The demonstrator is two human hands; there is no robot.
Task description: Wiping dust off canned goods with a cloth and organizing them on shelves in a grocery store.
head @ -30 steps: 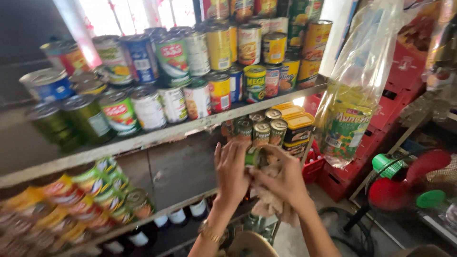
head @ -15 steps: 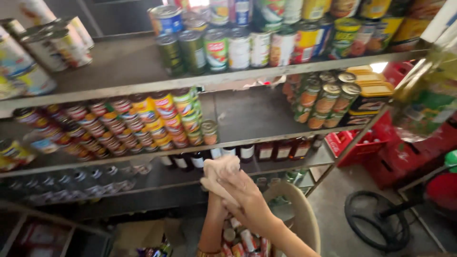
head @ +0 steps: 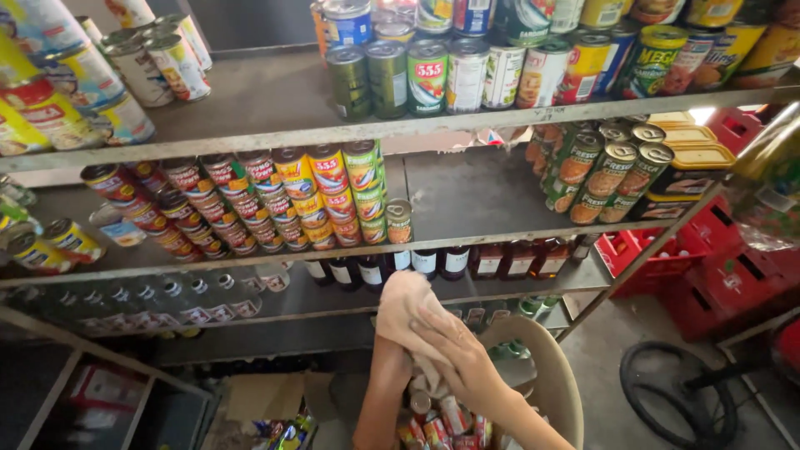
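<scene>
A pale pink cloth (head: 405,307) drapes over my left hand (head: 392,350), which is mostly hidden beneath it. My right hand (head: 454,357) presses on the cloth from the right, its fingers curled over the folds. Whether anything is wrapped inside the cloth cannot be seen. Both hands hover over a beige plastic basket (head: 550,375) that holds several small cans (head: 442,427). Just above the hands, dark bottles (head: 442,262) stand on a low shelf.
Grey metal shelves (head: 250,133) carry rows of tinned food: stacked cans (head: 292,200) in the middle, green-labelled cans (head: 600,171) at right, tall cans (head: 467,71) on top. Red crates (head: 717,267) and a black ring-shaped object (head: 675,404) sit at the lower right. Cardboard (head: 258,396) lies at floor level.
My hands have come down with the cloth from the cans on the right shelf to above the basket. The view has tilted down to the lower shelves.
</scene>
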